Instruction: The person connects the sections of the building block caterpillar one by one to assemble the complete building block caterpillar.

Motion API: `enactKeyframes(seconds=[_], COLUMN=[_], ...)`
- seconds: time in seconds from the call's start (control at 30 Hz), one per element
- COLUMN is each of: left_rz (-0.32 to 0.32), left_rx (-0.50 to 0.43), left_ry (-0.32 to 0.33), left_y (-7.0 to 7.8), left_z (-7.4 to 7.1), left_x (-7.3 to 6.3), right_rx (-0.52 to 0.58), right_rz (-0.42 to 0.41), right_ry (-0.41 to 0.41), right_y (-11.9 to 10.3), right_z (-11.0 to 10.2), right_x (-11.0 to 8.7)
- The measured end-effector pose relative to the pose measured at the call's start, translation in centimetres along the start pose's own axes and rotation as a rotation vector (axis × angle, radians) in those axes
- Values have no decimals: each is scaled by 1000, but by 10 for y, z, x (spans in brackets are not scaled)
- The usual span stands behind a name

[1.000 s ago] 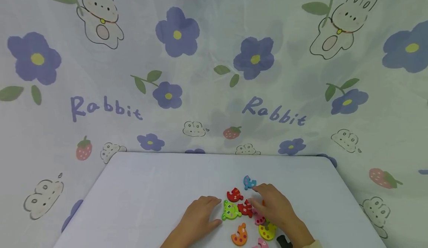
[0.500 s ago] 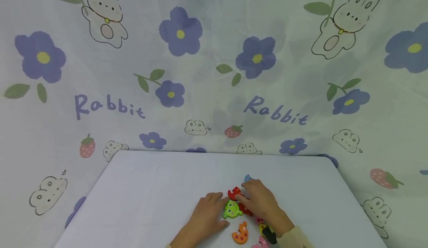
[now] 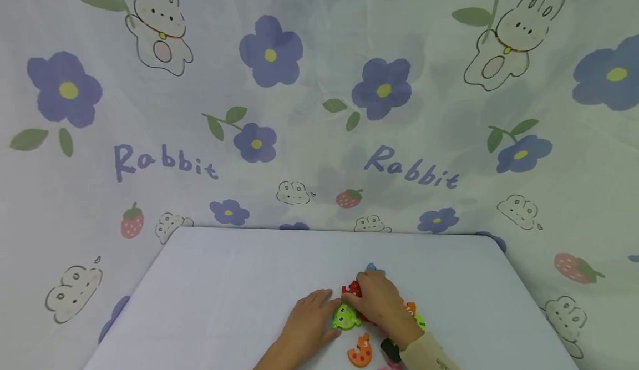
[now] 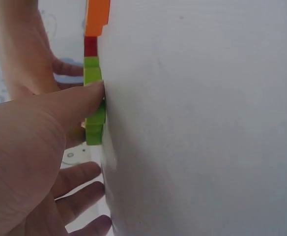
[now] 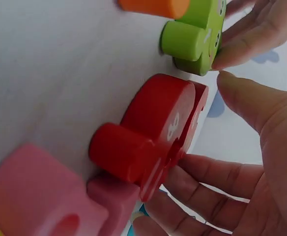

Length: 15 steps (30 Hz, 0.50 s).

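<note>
In the head view my left hand (image 3: pixel 312 317) spans the left side of a lime-green animal-head puzzle piece (image 3: pixel 345 317), fingers fairly straight; its thumb overlaps the green piece (image 4: pixel 93 115) in the left wrist view. My right hand (image 3: pixel 381 298) curls over a small red curved puzzle piece (image 3: pixel 352 288) just above the green one. Fingers of the right hand (image 5: pixel 222 182) reach behind this piece (image 5: pixel 198 115) in the right wrist view, the thumb near its other side. Against it stands a red piece numbered 8 (image 5: pixel 158 105), mostly hidden from the head view.
An orange curved piece marked 3 (image 3: pixel 360 352) lies below the green head. A blue piece (image 3: pixel 371 268) peeks out beyond the right hand. Pink piece (image 5: pixel 40 191) touches the red 8. Under the right wrist lie a black object (image 3: pixel 390 350) and another orange piece (image 3: pixel 411 308).
My right hand has shifted left and covers the red pieces. The left hand has come right, to the green head. The small red piece has turned slightly; the black object has moved left.
</note>
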<state>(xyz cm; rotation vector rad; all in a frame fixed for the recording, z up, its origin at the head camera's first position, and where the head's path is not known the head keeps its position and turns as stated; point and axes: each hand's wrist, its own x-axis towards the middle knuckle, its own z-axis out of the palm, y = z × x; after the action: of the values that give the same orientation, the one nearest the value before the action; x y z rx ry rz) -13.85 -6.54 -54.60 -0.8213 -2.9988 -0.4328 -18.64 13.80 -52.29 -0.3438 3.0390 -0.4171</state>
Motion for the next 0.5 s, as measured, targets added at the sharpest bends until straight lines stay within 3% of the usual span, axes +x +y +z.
enactKeyframes(seconds=[0.27,0.5], left_rz=[-12,-52], left_rx=[-18,-8], left_ry=[-10,-18], left_y=[-3,-18], left_z=[-2,-5], left_x=[-3,-8], right_rx=[-17,-7], right_rz=[21,32], right_ry=[0,0], right_y=[-1,1], right_z=[4,1], right_x=[-1,-2])
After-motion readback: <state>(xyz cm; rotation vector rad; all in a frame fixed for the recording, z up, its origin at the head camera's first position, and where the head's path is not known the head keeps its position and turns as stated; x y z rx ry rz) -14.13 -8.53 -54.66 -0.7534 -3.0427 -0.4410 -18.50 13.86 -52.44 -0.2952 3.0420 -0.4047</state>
